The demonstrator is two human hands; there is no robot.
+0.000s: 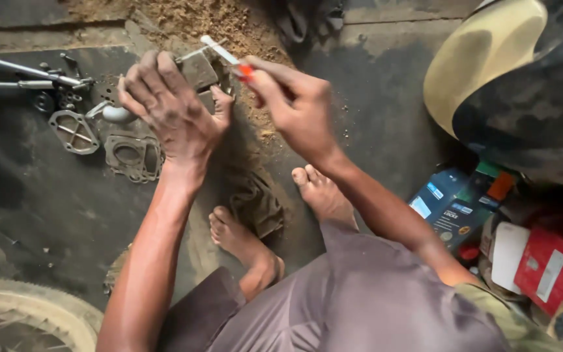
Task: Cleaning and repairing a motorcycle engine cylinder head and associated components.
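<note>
The left hand (171, 107) clamps a small grey metal block (198, 68) up off the floor, and the right hand (294, 107), just beside it, pinches a thin white tool with an orange grip (226, 55) against its top edge. Below the left hand lie loose gaskets (131, 156) (still unfitted); the work looks midway.

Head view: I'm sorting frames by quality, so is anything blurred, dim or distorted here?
Head view: soft overall, dim and flat, no glare; the left hand, the right hand and the small tool look slightly smeared; the metal part is half hidden; the wheel rim bends at the corner.
</note>
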